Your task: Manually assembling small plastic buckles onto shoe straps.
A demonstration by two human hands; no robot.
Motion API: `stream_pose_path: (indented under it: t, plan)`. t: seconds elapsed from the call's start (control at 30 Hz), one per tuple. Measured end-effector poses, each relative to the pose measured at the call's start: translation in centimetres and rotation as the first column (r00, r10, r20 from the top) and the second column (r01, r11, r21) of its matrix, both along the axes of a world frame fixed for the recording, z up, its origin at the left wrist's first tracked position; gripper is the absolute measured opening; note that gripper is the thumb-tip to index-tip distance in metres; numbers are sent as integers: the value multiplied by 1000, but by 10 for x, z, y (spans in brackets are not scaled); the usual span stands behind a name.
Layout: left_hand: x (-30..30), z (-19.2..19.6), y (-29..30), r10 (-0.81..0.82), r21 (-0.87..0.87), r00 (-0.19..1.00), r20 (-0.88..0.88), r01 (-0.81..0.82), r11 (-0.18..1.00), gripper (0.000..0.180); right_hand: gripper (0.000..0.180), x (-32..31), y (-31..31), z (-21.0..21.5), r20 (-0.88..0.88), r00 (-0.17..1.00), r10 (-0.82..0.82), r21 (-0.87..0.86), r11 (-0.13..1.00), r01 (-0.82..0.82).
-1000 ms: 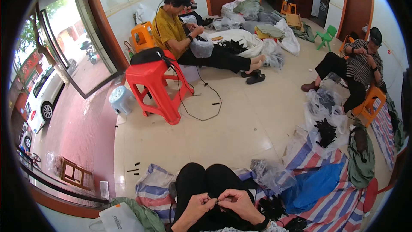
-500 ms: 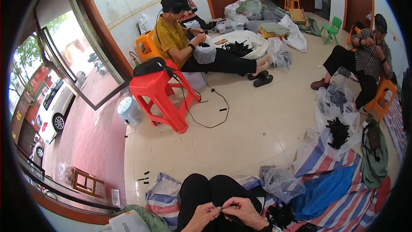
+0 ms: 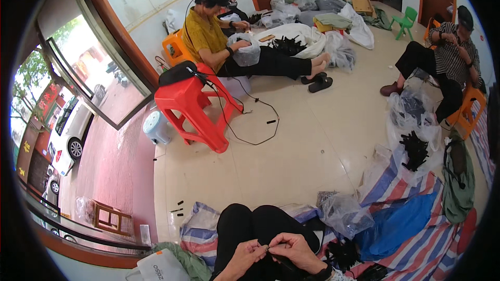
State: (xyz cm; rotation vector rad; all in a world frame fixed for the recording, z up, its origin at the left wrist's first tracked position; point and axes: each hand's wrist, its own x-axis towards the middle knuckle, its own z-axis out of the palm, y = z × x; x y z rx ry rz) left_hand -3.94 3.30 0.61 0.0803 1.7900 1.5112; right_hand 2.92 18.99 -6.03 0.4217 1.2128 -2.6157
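Over my black-trousered lap, my left hand (image 3: 249,255) and my right hand (image 3: 296,252) meet fingertip to fingertip. Both are closed in a pinch on a small dark piece (image 3: 267,248), too tiny to identify. A black strip seems to hang below my right fingers, mostly lost against the trousers. Close to my right forearm lies a heap of thin black pieces (image 3: 342,254) on a striped woven plastic sheet (image 3: 406,250).
A blue plastic sheet (image 3: 398,226) and a clear bag (image 3: 344,213) lie to my right. Ahead stands a red stool (image 3: 192,104) with a black pouch and trailing cable. Two seated people handle small pieces, one in yellow (image 3: 205,36), one in stripes (image 3: 453,57).
The view has shifted slightly. My fingers still pinch together over my lap. The person in yellow has lowered one hand to the bag on their lap and moved the other hand away.
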Motion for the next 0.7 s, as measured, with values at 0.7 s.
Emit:
stream_pose_path:
  t: [0.7]
  plan:
    - [-1, -43, -15, 16, -3, 1000, 15, -16, 1000, 23, 9, 1, -5, -10, 4, 1000, -23, -22, 1000, 23]
